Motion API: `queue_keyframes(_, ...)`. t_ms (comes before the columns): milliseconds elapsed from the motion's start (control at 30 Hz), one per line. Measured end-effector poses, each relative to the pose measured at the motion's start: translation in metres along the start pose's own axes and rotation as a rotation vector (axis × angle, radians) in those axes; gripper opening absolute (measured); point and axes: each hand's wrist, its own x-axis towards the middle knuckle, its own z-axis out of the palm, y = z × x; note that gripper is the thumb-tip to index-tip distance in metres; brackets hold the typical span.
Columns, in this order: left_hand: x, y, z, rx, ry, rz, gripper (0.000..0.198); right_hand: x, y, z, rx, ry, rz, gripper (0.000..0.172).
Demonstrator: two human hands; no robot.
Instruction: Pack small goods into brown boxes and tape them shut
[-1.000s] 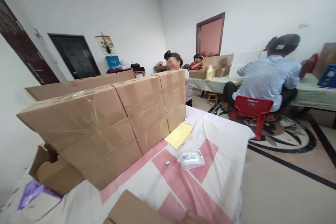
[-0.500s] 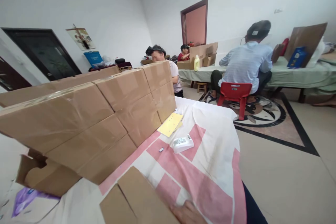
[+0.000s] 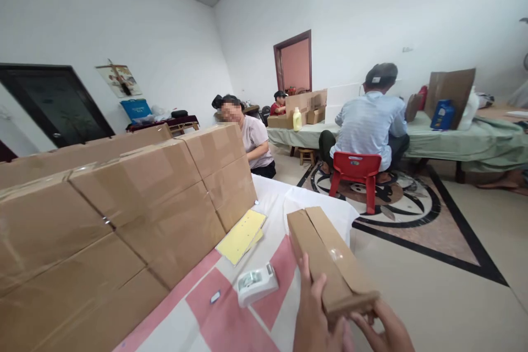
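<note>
A long brown cardboard box (image 3: 330, 256) is held up over the right side of the cloth, tilted, with a seam running along its top. My left hand (image 3: 315, 308) grips its left side and near end, fingers wrapped round the cardboard. At the near right corner my right hand (image 3: 383, 327) pinches the box's edge, its thumb and fingers partly hidden below. Left of the box, a white tape dispenser (image 3: 258, 284) rests on the pink and white cloth (image 3: 243, 316). Close by lies a small white and blue piece (image 3: 215, 297).
Stacked cardboard boxes (image 3: 160, 209) form a wall on the left. Yellow sheets (image 3: 243, 235) lie at its foot. A person in a light shirt (image 3: 256, 143) is behind the stack; another sits on a red chair (image 3: 357, 168) facing a green-covered table (image 3: 437, 140).
The cardboard box has come up and right from the cloth's near edge. Both hands now hold it; earlier only one hand showed. The view has turned slightly.
</note>
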Motion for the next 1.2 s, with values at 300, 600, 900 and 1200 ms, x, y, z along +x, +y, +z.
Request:
queue_keyframes(300,0.156,-0.028,0.008,0.032,0.200,0.020,0.067,0.160,0.046,0.072,-0.082,-0.350,0.234,0.054)
queue_keyframes(600,0.263,-0.061,0.013,0.170,0.306,-0.059,0.069,0.177,0.030,0.123,-0.751,-0.397,0.074,0.036)
queue_keyframes(900,0.345,-0.093,-0.017,0.363,0.331,-0.227,0.060,0.178,0.035,0.123,-0.819,-0.409,0.040,0.021)
queue_keyframes(1200,0.356,-0.076,-0.068,0.506,0.144,-0.410,0.044,0.179,0.033,0.121,-0.799,-0.406,0.036,0.023)
